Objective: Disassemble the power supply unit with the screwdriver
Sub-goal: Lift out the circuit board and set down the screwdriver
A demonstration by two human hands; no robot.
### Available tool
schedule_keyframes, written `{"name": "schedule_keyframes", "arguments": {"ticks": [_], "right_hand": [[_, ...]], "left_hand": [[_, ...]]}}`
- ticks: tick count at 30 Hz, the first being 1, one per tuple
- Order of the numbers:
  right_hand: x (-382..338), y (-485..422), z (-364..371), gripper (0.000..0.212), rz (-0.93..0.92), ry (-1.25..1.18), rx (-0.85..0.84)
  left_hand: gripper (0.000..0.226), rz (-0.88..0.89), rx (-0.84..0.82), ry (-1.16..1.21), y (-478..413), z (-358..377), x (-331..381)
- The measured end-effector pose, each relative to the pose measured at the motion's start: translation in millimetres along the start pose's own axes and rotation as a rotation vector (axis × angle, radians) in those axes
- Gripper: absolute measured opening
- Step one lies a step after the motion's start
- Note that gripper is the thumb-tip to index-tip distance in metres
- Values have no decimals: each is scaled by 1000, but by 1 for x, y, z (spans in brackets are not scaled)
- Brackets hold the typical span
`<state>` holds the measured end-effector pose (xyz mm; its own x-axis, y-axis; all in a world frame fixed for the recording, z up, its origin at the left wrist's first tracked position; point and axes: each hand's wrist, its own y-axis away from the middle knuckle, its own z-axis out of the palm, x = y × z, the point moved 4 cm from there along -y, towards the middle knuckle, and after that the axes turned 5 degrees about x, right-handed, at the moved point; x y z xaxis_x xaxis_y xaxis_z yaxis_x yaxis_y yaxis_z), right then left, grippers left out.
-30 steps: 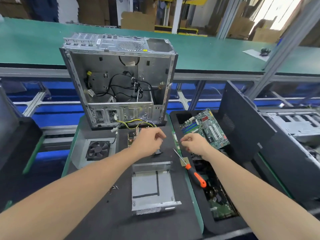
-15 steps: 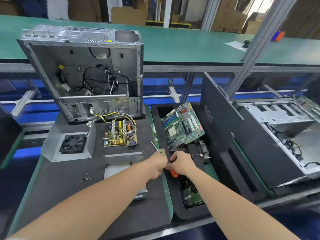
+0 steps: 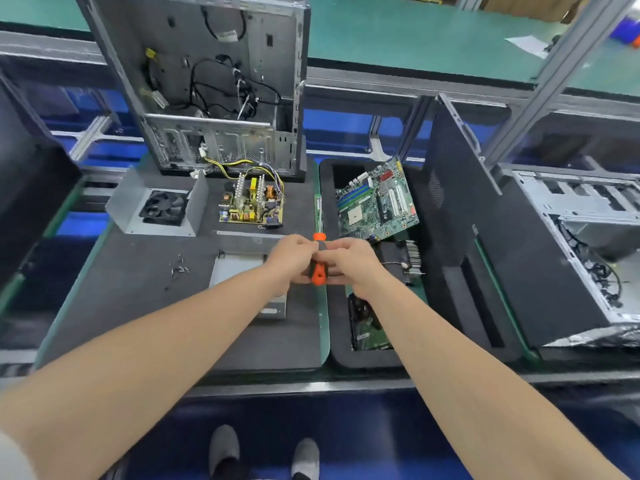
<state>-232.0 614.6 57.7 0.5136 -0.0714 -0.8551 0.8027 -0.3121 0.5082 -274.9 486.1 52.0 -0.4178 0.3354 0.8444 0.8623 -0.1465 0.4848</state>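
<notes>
Both my hands hold the orange and black screwdriver (image 3: 319, 264) over the dark mat (image 3: 138, 306). My left hand (image 3: 292, 259) grips it from the left, my right hand (image 3: 349, 261) from the right. Its shaft and tip are hidden. The power supply lies apart: its yellow circuit board (image 3: 251, 204) with coloured wires sits behind my hands, the grey cover with the black fan (image 3: 161, 207) to the left, and the metal base shell (image 3: 239, 268) partly under my left wrist. Small loose screws (image 3: 179, 268) lie on the mat.
An open computer case (image 3: 214, 81) stands at the back of the mat. A black foam tray (image 3: 381, 358) on the right holds a green motherboard (image 3: 375, 202) and other parts. A dark side panel (image 3: 467, 220) leans beside it. Another open case (image 3: 575, 216) lies at far right.
My hands left the circuit board, moved toward me and picked up the screwdriver from the mat's right edge. Both now hold it lifted. My view tilted downward.
</notes>
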Motion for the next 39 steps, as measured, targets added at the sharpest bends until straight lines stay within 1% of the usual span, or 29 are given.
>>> {"name": "schedule_keyframes", "arguments": {"ticks": [2,4,6,8,11,12,15,16,17,19,22,24,28,31,32,35,37,39], "right_hand": [[-11,11,17,33,-3,-29,-75],[-21,22,39,35,-5,-37,-152],[-27,35,68,38,-6,-28,-247],[-27,46,101,37,-2,-22,-361],[-19,67,156,44,27,-17,-478],[-14,76,176,42,30,0,-509],[6,104,234,18,46,44,-622],[14,114,254,17,59,61,-656],[23,125,273,21,72,84,-685],[45,147,311,35,102,142,-738],[84,182,361,49,168,225,-788],[112,204,391,50,227,261,-822],[174,247,446,38,349,344,-889],[216,279,481,20,414,388,-931],[228,287,492,17,419,401,-931],[257,305,521,25,413,430,-919],[270,315,538,33,421,452,-916],[279,322,554,35,432,456,-907]], "left_hand": [[11,12,76,-11,9,-22,2],[12,30,156,-11,20,-50,2],[18,45,244,9,35,-82,0],[24,53,321,44,54,-116,-9],[36,36,431,102,87,-164,-33],[41,27,475,118,98,-180,-44],[45,-7,599,167,129,-226,-82],[45,-17,637,182,140,-241,-97],[43,-33,673,188,150,-255,-113],[38,-82,724,201,172,-282,-146],[30,-179,810,254,207,-319,-201],[28,-252,863,243,232,-341,-239],[28,-391,976,163,284,-375,-310],[25,-460,1006,161,314,-395,-354],[22,-478,1011,153,321,-401,-366],[11,-521,1040,112,338,-420,-398],[8,-536,1045,71,345,-433,-416],[6,-546,1033,20,348,-446,-430]]}}
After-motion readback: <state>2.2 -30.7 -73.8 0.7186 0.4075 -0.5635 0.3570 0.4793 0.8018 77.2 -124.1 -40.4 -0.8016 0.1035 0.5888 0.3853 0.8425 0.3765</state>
